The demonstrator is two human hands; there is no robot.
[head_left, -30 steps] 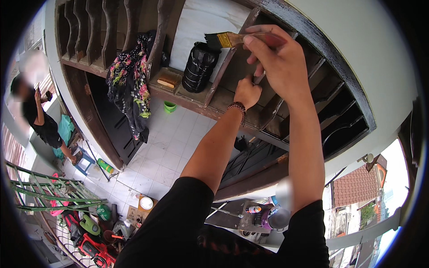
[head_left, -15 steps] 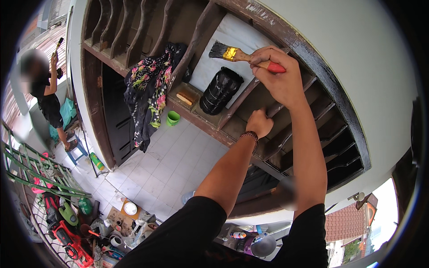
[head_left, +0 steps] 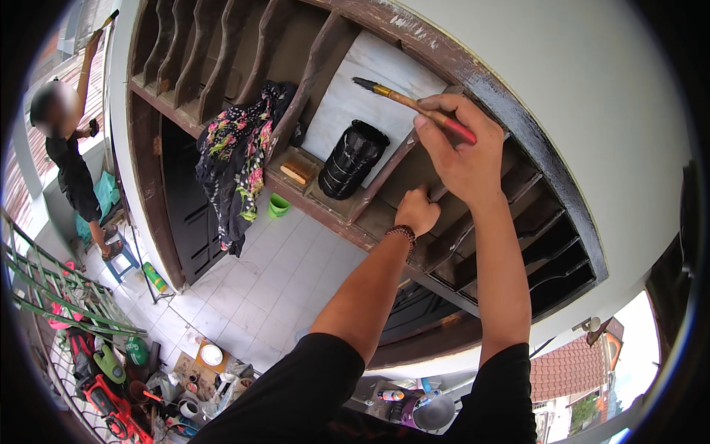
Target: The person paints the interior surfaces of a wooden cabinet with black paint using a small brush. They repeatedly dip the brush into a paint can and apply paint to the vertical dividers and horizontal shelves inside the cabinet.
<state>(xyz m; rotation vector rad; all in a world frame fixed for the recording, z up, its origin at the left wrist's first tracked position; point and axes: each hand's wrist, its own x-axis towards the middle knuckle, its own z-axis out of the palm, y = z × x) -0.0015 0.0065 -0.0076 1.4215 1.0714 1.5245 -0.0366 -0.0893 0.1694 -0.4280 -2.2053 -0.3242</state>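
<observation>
My right hand (head_left: 473, 152) pinches a paintbrush (head_left: 403, 98) by its red-tipped wooden handle. Its dark bristles point left, above a whitish sheet (head_left: 333, 111) in a compartment of the brown wooden shelf (head_left: 314, 194). Below the bristles, a paint-smeared black can (head_left: 353, 159) stands in that same compartment, with a small yellowish-brown block (head_left: 298, 170) beside it. Lower down, my left hand (head_left: 419, 212) is closed at a wooden divider (head_left: 447, 194), its fingertips partly hidden. A beaded bracelet (head_left: 401, 235) circles the left wrist.
A dark floral cloth (head_left: 240, 159) hangs over the shelf's edge. Below are a green cup (head_left: 278, 206) and a tiled floor (head_left: 259, 277). Tools and containers crowd the lower left near a green metal frame (head_left: 66, 277). Another person (head_left: 74, 170) stands on a blue stool (head_left: 126, 255), arm raised.
The paintbrush has turned so its narrow edge shows, and my right hand has rolled and lowered slightly. My view has shifted a little. The other person's arm has risen.
</observation>
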